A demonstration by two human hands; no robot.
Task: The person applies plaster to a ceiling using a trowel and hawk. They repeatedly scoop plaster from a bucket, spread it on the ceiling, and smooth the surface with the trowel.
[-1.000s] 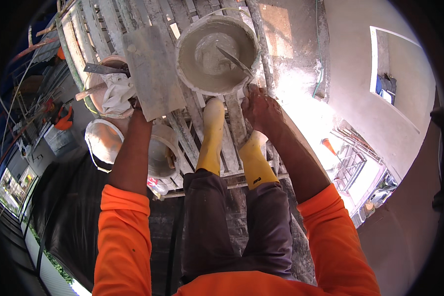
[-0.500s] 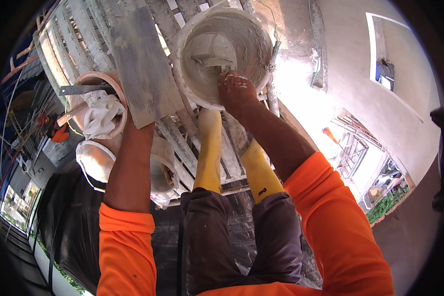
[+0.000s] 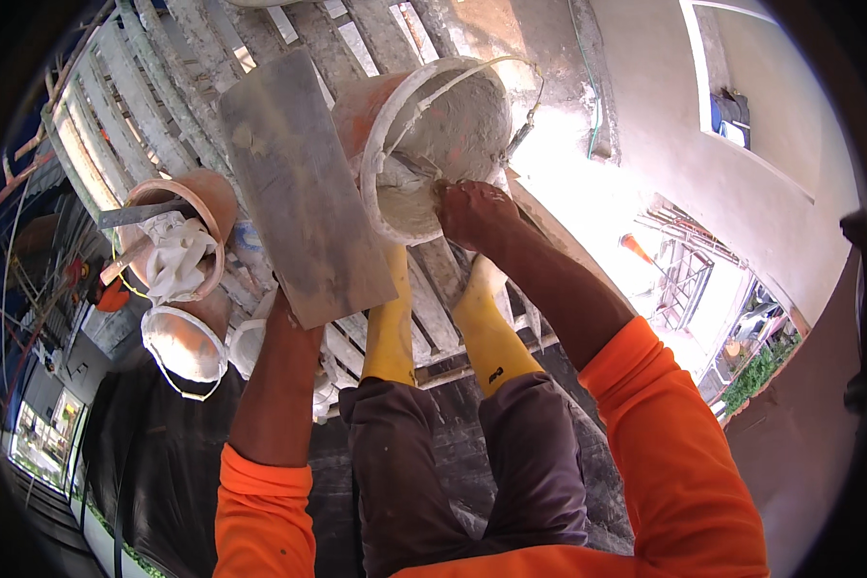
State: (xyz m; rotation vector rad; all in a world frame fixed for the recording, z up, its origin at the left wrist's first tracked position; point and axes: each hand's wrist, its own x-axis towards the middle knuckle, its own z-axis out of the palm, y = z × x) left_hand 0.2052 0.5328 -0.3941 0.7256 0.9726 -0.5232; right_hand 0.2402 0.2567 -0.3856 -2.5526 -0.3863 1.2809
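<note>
Head view: grey board [image 3: 303,183] points upper-left, long axis slanting, above the left hand [image 3: 284,310], whose grip I cannot tell. Right hand [image 3: 477,214] closes around trowel [image 3: 416,166] inside bucket [image 3: 356,118], now more tilted.

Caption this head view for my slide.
Right hand holds a trowel inside a tilted bucket of grey paste; left hand supports a board.

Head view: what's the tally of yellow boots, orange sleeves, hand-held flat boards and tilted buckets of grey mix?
Yellow boots: 2
Orange sleeves: 2
Hand-held flat board: 1
Tilted bucket of grey mix: 1
Total: 6
</note>
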